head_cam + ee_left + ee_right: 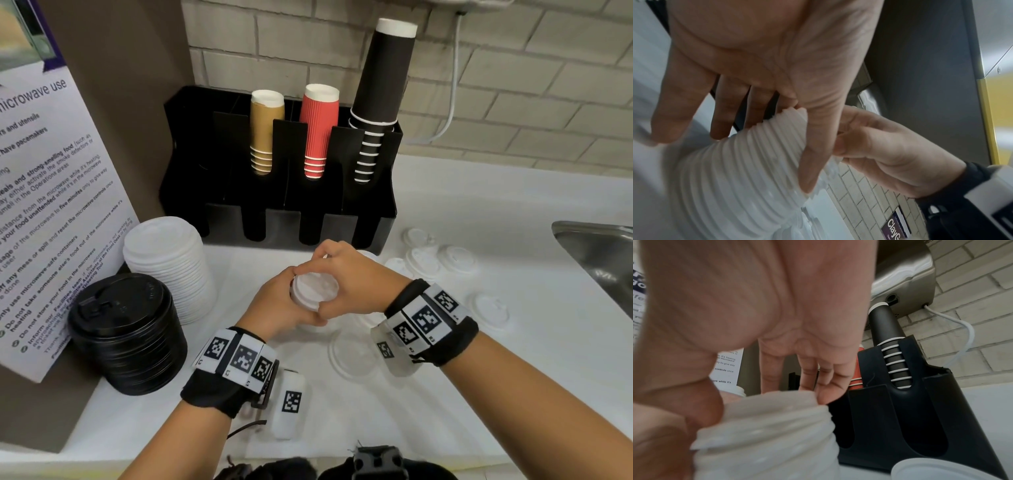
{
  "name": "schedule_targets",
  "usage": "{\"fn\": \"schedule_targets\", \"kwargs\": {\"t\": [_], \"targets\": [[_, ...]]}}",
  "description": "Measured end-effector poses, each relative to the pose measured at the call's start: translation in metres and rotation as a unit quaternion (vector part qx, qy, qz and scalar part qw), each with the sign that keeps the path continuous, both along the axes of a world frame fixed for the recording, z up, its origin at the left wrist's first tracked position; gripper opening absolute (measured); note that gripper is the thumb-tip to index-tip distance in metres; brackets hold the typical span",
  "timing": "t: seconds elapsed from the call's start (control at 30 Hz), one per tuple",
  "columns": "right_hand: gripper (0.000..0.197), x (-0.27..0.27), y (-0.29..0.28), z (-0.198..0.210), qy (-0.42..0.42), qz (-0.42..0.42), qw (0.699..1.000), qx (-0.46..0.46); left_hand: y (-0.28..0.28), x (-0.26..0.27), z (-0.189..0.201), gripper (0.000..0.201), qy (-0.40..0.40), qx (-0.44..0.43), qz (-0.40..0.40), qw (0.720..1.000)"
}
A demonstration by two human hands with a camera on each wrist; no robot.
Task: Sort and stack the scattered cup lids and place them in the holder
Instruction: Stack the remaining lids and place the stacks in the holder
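A person's left hand (pixel 279 308) and right hand (pixel 346 279) curl together around a short stack of white lids (pixel 313 291), held above the white counter (pixel 479 377) in front of a black holder (pixel 373 205); the left thumb and fingers wrap the ribbed side of the stack, while the right fingertips pinch its top rim. The holder's upper slots carry three stacks of upside-down cups: tan cups (pixel 265 133), red cups (pixel 318 132) and taller black cups (pixel 378 99). Its four lower front slots look dark, and their contents cannot be made out. To the left stand two finished piles, a tall white lid stack (pixel 164 260) and a black lid stack (pixel 126 329). Loose white lids (pixel 457 258) lie scattered to the right, at least five of them, near a steel sink (pixel 603 253).
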State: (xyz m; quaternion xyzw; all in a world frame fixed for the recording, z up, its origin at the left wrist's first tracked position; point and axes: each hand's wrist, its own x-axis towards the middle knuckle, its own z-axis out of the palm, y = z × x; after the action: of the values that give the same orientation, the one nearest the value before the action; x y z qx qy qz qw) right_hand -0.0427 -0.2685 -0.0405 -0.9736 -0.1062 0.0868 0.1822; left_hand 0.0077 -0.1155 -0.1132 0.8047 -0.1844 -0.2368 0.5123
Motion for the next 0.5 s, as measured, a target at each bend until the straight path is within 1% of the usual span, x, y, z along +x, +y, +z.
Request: {"fn": "schedule_targets", "kwargs": {"t": [0.1,0.17,0.2,0.27,0.3,0.33,0.4,0.47,0.5], "targets": [[0.069,-0.002,-0.002,-0.001,-0.003,0.01,1.0,-0.005,0.001,0.0,0.001,0.073,0.0,0.005,-0.002,1.0],[0.074,-0.006,-0.004,0.0,-0.025,-0.002,1.0,0.018,0.001,0.0,0.004,0.082,-0.003,0.013,-0.009,1.0],[0.072,-0.008,-0.007,0.001,-0.045,-0.014,0.998,0.037,0.002,0.0,0.005,0.09,-0.004,0.018,-0.01,1.0],[0.055,-0.015,-0.01,0.003,-0.088,-0.036,0.993,0.067,0.003,0.0,0.006,0.102,0.0,0.021,-0.004,1.0],[0.047,-0.019,-0.012,0.004,-0.096,-0.036,0.993,0.055,0.004,0.001,0.007,0.104,0.0,0.016,-0.001,1.0],[0.042,-0.023,-0.013,0.003,-0.086,-0.025,0.996,0.023,0.005,0.001,0.007,0.103,-0.001,0.012,0.0,1.0],[0.039,-0.033,-0.015,-0.003,-0.017,0.014,0.998,-0.056,0.005,0.0,0.008,0.104,-0.005,0.01,-0.004,1.0],[0.042,-0.043,-0.016,-0.01,0.053,0.039,0.992,-0.106,0.005,0.0,0.009,0.104,-0.008,0.011,-0.01,1.0],[0.045,-0.046,-0.018,-0.013,0.063,0.043,0.991,-0.112,0.004,0.0,0.009,0.103,-0.013,0.008,-0.015,1.0]]}}
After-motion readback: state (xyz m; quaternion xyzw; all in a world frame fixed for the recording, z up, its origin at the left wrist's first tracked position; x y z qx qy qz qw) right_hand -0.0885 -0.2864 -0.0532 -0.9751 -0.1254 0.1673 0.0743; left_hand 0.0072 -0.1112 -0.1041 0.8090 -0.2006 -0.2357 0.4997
